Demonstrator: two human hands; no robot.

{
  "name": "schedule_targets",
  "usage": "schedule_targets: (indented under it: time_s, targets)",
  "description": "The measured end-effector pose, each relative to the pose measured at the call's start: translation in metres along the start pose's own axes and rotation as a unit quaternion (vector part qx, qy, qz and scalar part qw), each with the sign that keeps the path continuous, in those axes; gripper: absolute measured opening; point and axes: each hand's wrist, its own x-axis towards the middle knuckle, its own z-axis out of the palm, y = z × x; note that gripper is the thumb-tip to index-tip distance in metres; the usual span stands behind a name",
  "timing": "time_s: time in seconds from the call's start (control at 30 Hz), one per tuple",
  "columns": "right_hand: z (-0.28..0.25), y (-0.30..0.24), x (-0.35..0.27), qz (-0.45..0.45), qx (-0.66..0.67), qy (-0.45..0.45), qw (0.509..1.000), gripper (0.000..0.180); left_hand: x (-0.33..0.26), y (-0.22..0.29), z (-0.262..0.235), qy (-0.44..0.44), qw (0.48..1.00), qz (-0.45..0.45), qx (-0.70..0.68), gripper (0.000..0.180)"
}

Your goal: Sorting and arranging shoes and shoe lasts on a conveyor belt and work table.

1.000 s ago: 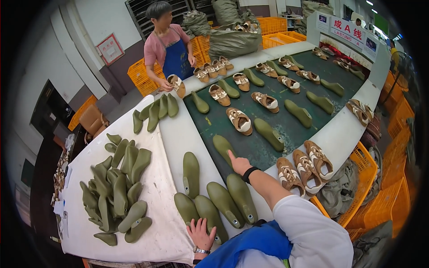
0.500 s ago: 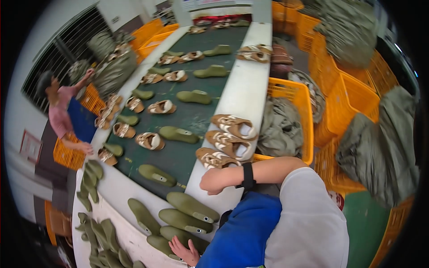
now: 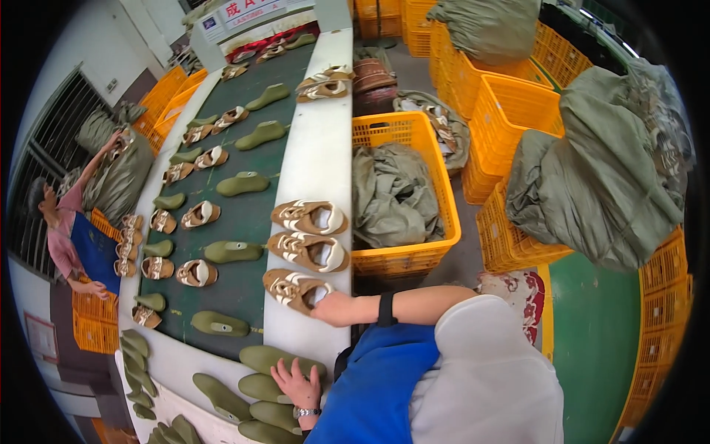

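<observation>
Right grip: my right hand [image 3: 334,307] closes on the nearest tan shoe [image 3: 297,288], on the white counter [image 3: 314,159] edge.
Left grip: my left hand [image 3: 297,385] rests open, flat on green shoe lasts [image 3: 275,360], near left.

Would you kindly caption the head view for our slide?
Right hand grips a tan shoe beside the conveyor; left hand rests on green lasts.

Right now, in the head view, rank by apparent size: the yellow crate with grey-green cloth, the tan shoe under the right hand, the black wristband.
1. yellow crate
2. tan shoe, touched by the right hand
3. black wristband
</observation>
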Motion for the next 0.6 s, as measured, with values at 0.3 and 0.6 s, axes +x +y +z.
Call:
schedule_targets:
  time_s: [0.3, 0.6]
  targets:
    - [-0.082, -0.076, -0.008, -0.052, 0.567, -0.03, 0.822, 0.02, 0.005, -0.004, -0.025, -0.061, 0.97, -0.119, -0.202, 0.046]
    - [-0.063, -0.105, -0.001, -0.26, 0.507, -0.236, 0.787, 0.029, -0.012, -0.013, -0.081, -0.083, 0.656, -0.271, -0.699, 0.055]
